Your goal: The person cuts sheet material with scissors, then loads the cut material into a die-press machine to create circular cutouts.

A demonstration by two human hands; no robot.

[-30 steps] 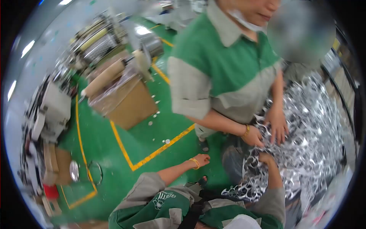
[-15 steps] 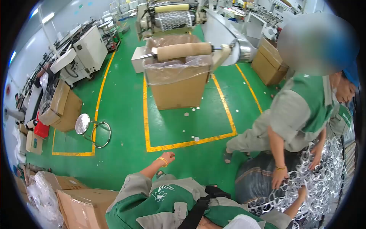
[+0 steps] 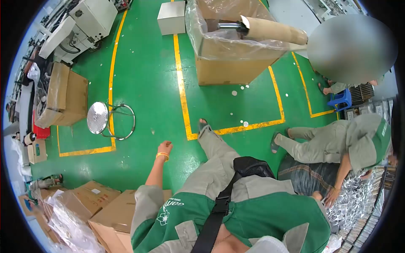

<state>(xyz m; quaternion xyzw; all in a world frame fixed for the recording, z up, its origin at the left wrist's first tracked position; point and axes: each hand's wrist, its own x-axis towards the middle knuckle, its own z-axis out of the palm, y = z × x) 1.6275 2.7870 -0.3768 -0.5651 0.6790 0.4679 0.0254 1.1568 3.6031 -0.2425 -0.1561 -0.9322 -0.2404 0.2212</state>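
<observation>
Your left hand (image 3: 164, 148) hangs free, fingers loosely curled and empty; your right hand is hidden, so I cannot tell. Beside the black sack (image 3: 301, 177), the silver scrap (image 3: 356, 198) has punched edges that could cut you.

Stool (image 3: 98, 117) L of box (image 3: 236, 63); sack (image 3: 303, 177) R, foil scrap (image 3: 354, 202) beside.

floor (image 3: 143, 84): green, yellow-lined | cardboard box (image 3: 236, 63) | metal stool (image 3: 98, 118) | small pale bits (image 3: 246, 124), possibly discs
</observation>
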